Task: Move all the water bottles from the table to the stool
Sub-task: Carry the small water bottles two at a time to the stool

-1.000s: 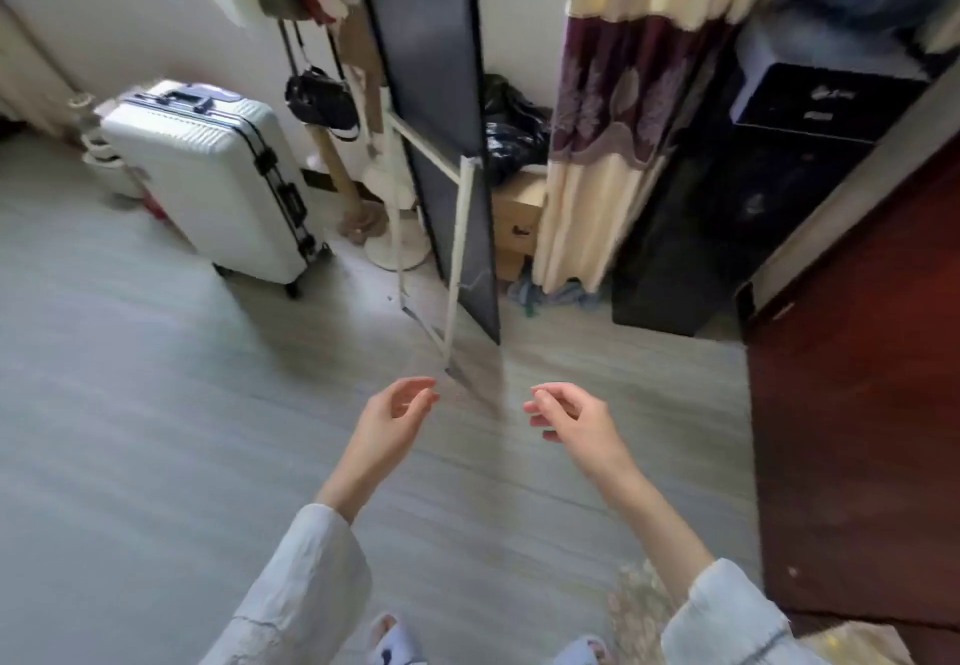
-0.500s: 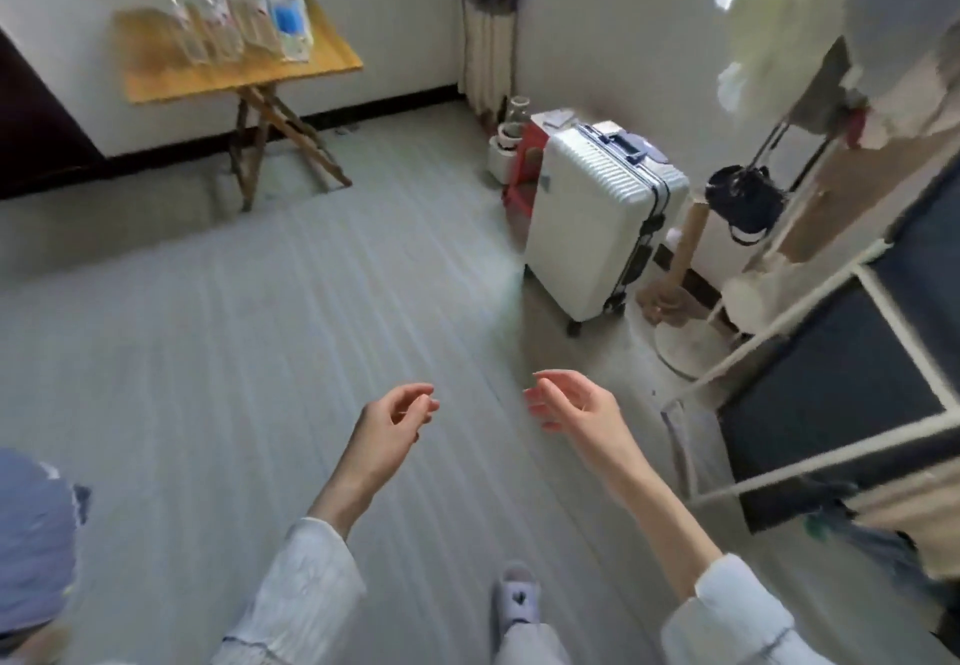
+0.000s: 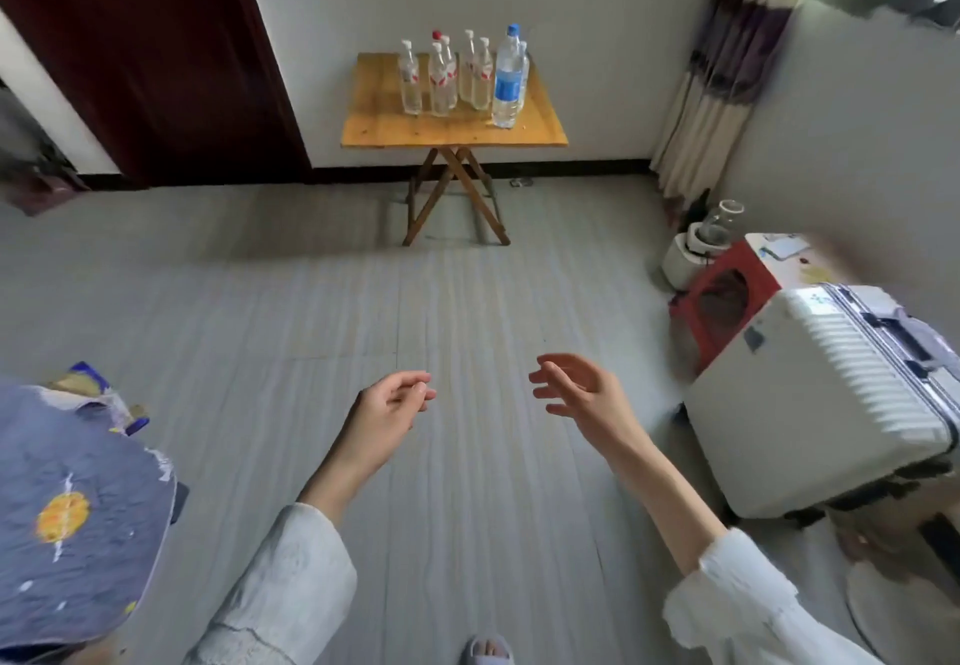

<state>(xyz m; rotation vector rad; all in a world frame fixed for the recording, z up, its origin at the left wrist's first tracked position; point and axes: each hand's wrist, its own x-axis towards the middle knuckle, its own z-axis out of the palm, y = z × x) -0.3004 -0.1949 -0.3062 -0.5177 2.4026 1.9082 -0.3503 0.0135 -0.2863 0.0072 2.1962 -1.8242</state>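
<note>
On the small wooden folding table (image 3: 374, 131) against the far wall stand all the water bottles that I can see, about 8 clear plastic ones (image 3: 441, 79) with white or red caps and 1 taller bottle with a blue label (image 3: 506, 84), so I judge that the task is not begun. The red plastic stool (image 3: 727, 300) at the right, beside the white ribbed suitcase (image 3: 831, 404), carries no bottle. Both hands float over the grey floor (image 3: 208, 300), well apart from the table: the left hand (image 3: 387, 412) is loosely curled and the right hand (image 3: 582, 391) is half spread, each holding and touching nothing.
</note>
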